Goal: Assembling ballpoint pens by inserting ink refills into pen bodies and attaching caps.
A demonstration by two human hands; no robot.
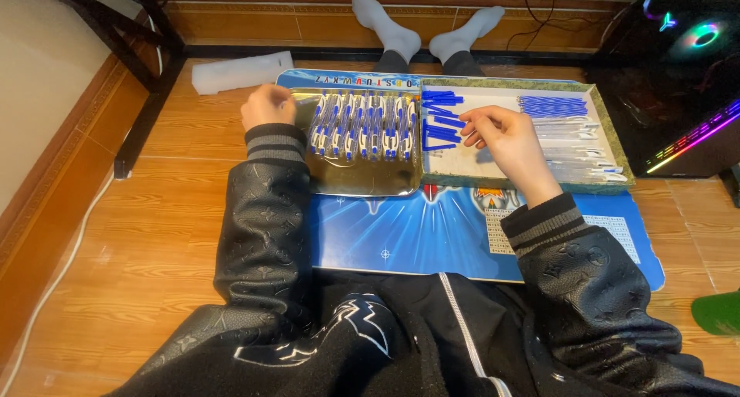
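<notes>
Resting at the metal tray's [362, 183] left edge, left hand [267, 106] is curled shut; whether it holds anything, cannot tell. Assembled pens [362, 126] lie in a neat row across the tray, likely for easy counting. Right hand [505, 139], fingers loosely together, pinches at blue pen caps [441, 123] in the box's [613, 146] left corner; refills [553, 105] lie right.

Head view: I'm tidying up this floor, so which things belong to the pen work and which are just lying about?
In use:
left hand at the metal tray of pens
right hand over the blue caps
shallow box with clear barrels
blue mat

Lying about:
white foam block
lit computer case
green thing
</notes>
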